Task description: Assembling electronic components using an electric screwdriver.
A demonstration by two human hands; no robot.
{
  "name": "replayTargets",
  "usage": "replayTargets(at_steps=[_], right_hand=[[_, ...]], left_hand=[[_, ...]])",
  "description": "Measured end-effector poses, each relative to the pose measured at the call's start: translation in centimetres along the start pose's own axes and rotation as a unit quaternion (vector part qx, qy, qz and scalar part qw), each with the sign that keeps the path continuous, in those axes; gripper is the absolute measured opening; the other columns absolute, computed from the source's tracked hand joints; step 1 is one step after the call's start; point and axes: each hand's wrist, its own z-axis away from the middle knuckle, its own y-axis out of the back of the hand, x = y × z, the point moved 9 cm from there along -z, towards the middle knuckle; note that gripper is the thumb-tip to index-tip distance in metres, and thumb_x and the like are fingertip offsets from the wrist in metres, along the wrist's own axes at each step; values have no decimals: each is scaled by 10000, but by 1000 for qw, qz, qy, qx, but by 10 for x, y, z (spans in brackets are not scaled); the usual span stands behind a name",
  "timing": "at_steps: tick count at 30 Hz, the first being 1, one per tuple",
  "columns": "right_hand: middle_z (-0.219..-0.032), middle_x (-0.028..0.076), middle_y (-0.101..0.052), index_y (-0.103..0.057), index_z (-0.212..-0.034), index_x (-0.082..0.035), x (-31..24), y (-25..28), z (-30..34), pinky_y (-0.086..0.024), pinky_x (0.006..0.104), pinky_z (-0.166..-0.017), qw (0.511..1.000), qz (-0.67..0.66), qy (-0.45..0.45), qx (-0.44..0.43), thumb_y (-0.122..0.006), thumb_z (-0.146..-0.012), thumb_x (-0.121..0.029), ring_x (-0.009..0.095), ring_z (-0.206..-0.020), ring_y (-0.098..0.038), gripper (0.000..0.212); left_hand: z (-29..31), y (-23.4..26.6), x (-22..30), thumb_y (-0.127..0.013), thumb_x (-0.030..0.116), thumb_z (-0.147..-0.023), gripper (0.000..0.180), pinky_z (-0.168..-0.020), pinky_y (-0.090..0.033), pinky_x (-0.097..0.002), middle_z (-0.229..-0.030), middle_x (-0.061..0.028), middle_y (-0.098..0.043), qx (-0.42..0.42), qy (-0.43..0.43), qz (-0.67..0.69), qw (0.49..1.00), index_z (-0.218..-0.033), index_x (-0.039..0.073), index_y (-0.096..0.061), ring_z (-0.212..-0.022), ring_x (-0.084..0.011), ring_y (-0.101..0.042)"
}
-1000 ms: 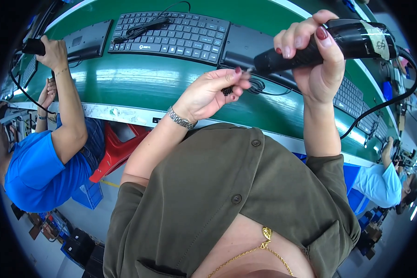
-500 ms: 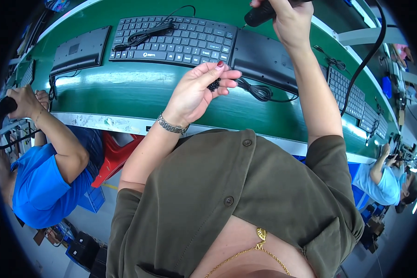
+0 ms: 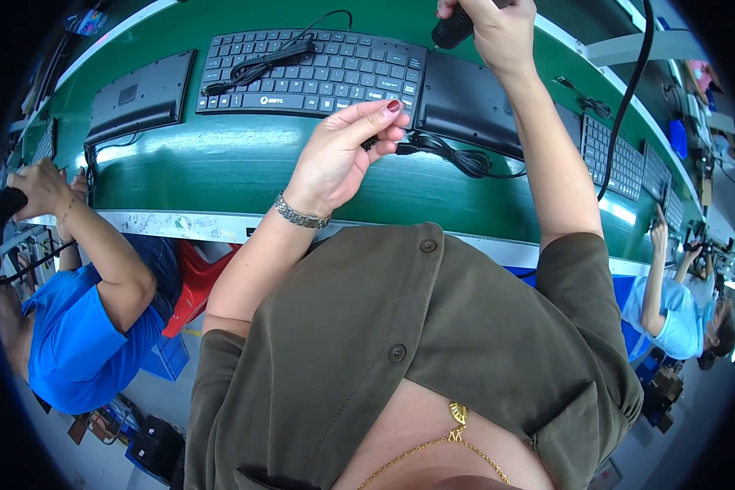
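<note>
My left hand (image 3: 335, 155) is closed around several small black screws (image 3: 369, 143), mostly hidden by the fingers; thumb and fingertips meet just in front of a keyboard. High on the right, my right hand (image 3: 502, 41) grips a black electric screwdriver (image 3: 452, 31), partly cut off by the upper edge. Its tip points down near the top corner of a face-down black keyboard (image 3: 469, 106). To the left lies a face-up black keyboard (image 3: 302, 77) with a bundled cable (image 3: 269, 64) resting on its keys. A coiled cable (image 3: 457, 157) sits in front of the face-down one.
The green workbench (image 3: 245, 175) has a pale front edge. Another face-down keyboard (image 3: 139, 96) lies left, and more keyboards (image 3: 612, 159) lie right. A black cord (image 3: 629, 98) hangs at right. Co-workers sit on both sides, one in a blue shirt (image 3: 90, 335) beside a red stool (image 3: 196, 282).
My left thumb and fingertips have drawn together, covering more of the screws. My right hand and the screwdriver have shifted slightly left. The keyboards stay in place.
</note>
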Motion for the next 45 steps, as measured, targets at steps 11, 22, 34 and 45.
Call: replayTargets(at_steps=[11,22,34,45], right_hand=[[-734,96,-592,-502,-1078,-29,-38,1,30,-497,278,-589,996,-81,25,36,-567,-856,8,194,-565,-578,234],[-688,111,-558,-484,-1135,-40,-95,-3,61,-498,349,-600,941,-323,96,-3,-520,-873,-21,249,-560,-581,265],[-732,107,-567,-496,-1108,-30,-67,60,47,-501,319,-593,973,-180,102,102,-561,-875,-20,225,-588,-584,242],[-798,103,-573,-508,-1078,-4,-18,95,33,-503,270,-598,979,11,53,196,-599,-870,-7,194,-608,-584,227]], left_hand=[[-19,-10,6,-604,82,-935,211,-739,-524,-205,-994,-113,-663,-9,5,-3,1000,-1103,-45,-616,-805,-114,-609],[-34,-25,-8,-561,94,-965,197,-724,-525,-211,-961,-95,-649,-101,58,-3,993,-1118,-24,-598,-787,-112,-598],[-38,-39,-15,-523,126,-987,212,-777,-524,-252,-1130,-194,-638,-128,145,8,981,-1117,-32,-579,-862,-176,-625],[-31,-18,11,-534,128,-981,254,-770,-526,-244,-1141,-204,-636,-98,112,-39,988,-1175,-35,-550,-922,-178,-644]])
